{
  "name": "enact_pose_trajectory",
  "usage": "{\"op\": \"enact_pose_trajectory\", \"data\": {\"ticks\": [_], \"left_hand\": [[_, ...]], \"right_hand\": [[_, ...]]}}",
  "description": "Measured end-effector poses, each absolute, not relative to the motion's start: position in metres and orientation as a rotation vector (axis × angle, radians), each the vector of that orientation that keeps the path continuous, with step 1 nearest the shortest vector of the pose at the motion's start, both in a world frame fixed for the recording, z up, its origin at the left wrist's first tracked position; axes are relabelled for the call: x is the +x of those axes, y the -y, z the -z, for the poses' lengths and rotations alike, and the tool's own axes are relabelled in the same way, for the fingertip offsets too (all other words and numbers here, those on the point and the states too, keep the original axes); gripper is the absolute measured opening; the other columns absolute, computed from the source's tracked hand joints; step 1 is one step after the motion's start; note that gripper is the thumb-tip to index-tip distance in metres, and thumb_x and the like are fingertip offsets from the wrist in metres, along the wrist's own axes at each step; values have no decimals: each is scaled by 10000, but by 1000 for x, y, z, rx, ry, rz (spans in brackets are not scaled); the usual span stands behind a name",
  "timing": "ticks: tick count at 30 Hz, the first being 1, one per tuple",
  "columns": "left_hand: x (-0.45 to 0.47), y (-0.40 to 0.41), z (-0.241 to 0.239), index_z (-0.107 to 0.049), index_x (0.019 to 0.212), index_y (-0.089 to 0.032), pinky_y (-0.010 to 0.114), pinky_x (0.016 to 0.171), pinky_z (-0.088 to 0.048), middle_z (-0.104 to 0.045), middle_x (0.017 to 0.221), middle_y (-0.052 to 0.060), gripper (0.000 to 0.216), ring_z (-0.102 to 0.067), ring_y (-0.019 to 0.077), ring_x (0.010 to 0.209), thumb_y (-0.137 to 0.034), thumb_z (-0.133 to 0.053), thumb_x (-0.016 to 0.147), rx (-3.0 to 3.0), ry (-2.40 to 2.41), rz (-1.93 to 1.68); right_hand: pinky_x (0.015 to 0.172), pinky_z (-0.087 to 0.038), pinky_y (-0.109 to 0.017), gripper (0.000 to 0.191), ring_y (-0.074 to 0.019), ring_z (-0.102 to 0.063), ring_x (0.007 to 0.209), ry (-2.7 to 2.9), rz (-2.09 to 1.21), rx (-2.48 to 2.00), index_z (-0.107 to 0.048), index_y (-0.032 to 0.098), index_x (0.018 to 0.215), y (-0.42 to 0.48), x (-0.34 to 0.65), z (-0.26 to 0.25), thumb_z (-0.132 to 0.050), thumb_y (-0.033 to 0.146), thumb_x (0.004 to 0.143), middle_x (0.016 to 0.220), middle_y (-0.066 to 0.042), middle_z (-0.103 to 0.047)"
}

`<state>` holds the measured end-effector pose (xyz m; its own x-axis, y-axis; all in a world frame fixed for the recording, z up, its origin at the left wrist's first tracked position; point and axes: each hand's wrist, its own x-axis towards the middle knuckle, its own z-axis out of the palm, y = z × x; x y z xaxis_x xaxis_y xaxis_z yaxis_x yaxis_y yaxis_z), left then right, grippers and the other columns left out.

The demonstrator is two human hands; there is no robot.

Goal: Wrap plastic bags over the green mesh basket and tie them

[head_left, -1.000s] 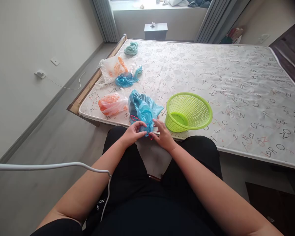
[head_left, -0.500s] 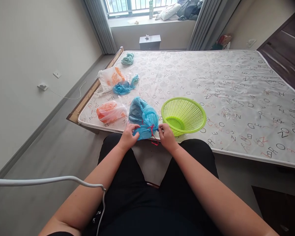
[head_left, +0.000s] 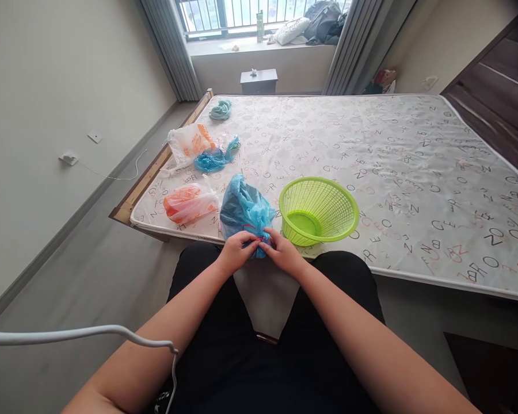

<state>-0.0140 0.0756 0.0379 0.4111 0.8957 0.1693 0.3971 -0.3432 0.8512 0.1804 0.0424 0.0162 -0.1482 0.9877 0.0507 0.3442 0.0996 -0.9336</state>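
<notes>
A blue plastic bag (head_left: 245, 202) with something dark inside stands at the mattress's near edge, a red string (head_left: 247, 227) around its gathered end. My left hand (head_left: 238, 253) pinches the red string at this end. From the other side, my right hand (head_left: 282, 254) closes its thumb and fingertips on the same spot, nearly touching the left; what exactly it pinches is partly hidden, string or bag. Just right of the bag sits a light green plastic basket (head_left: 319, 210), with nothing visible in it.
An orange and white plastic bag (head_left: 190, 202) lies left on the mattress (head_left: 397, 172). Behind it are a white bag with orange print (head_left: 190, 144), a crumpled blue bag (head_left: 211, 160) and a teal bundle (head_left: 220, 109). A white cable (head_left: 125, 332) crosses my left forearm.
Both hands have come together at the bag's gathered end. My right hand has moved left, away from the basket, and my left hand has moved right onto the red string.
</notes>
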Motion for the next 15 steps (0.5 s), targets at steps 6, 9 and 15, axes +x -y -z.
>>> {"op": "enact_pose_trajectory", "data": {"ticks": [6,9,15], "left_hand": [[-17,-79,-42,-720,843,-187,325,776,-509,-711,823,45,251,-647,192,795,-421,-653,900,1630,-1316,-950],[-18,-84,-47,-634,741,-186,333,756,-523,-686,820,46,254,-634,184,767,-424,-658,827,1314,-1186,-946],[-35,-83,-65,-406,513,-231,438,770,-561,-517,530,46,455,-687,277,790,-520,-578,819,1098,-842,-813]], "right_hand": [[640,-372,-305,288,-169,-501,646,1550,-991,-1518,-656,210,825,-47,181,-19,-579,481,887,693,1,-588],[640,-366,-305,259,-177,-497,661,1390,-863,-1618,-568,218,712,-49,185,-18,-545,428,862,663,2,-552],[580,-464,-305,299,-179,-579,608,996,-1035,-1582,-600,213,890,-55,191,-8,-559,506,850,714,1,-609]]}}
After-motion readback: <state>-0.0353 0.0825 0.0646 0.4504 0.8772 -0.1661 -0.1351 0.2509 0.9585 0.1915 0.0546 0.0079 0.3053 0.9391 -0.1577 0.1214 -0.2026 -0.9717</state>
